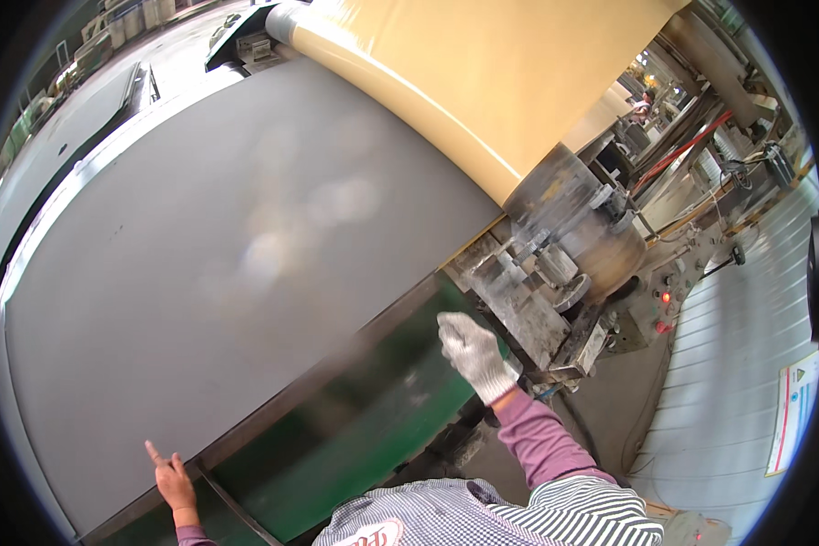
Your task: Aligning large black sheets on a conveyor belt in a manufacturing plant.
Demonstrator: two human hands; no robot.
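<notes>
Left hand (176,484) points, empty, over the grey sheet (182,318); gloved right hand (471,350) curls, grip unclear; straying toward that roller (560,191) could snag it.

The left hand (176,482), at the lower left, is bare, its index finger (152,450) stretched toward the upper left. The gloved right hand (475,353), right of centre, has curled fingers; its forearm (548,439) slants up from the lower right.

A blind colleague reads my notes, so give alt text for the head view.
A person's bare left hand points over a broad grey sheet; the gloved right hand is above a green surface, and a curved tan sheet shows beyond.
</notes>
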